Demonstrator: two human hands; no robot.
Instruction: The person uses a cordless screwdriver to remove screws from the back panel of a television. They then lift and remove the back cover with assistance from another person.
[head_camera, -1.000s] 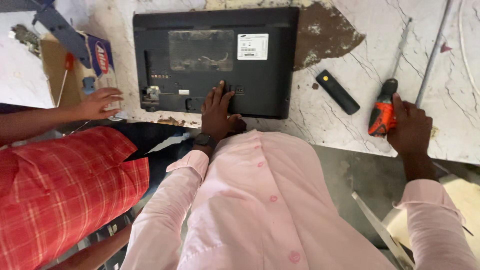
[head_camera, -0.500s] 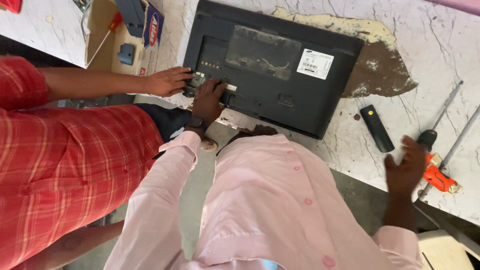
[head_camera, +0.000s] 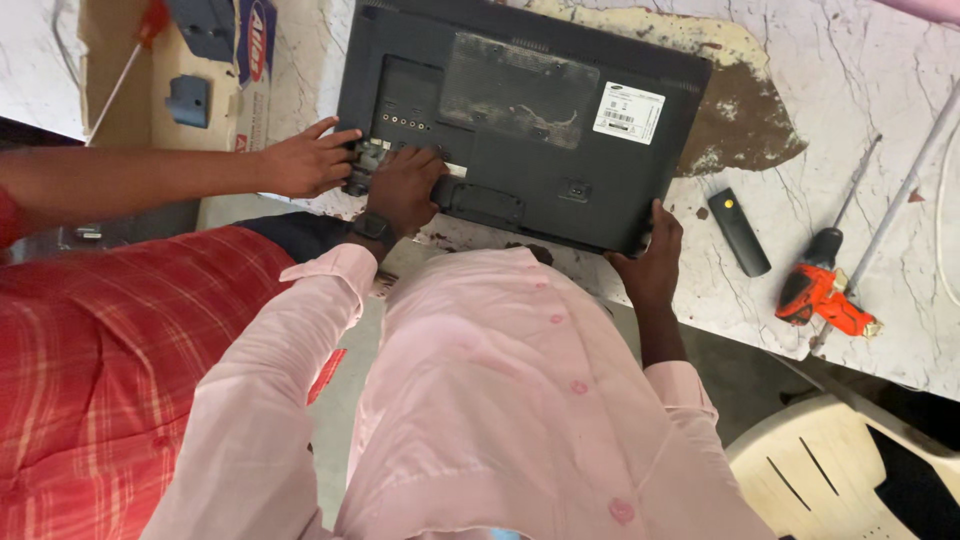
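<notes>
A black flat-screen monitor (head_camera: 530, 120) lies face down on the white marble table (head_camera: 800, 70), its back panel with a white label facing up. My left hand (head_camera: 405, 185) rests on the panel's lower left part, close to the port area, fingers pressed down. My right hand (head_camera: 650, 250) grips the monitor's lower right corner at the table's near edge. Another person's hand (head_camera: 305, 160), coming from the left on a bare forearm, touches the monitor's left edge right beside my left hand.
A black remote (head_camera: 738, 232) and an orange-handled screwdriver (head_camera: 825, 290) lie right of the monitor, with a long metal rod (head_camera: 900, 195) beside them. A cardboard box (head_camera: 150, 90) with blue parts sits at the left. A cream plastic chair (head_camera: 830, 470) stands at the lower right.
My right hand left the orange screwdriver on the table and moved left to grip the monitor's lower right corner. The other person's hand came over to the monitor's left edge.
</notes>
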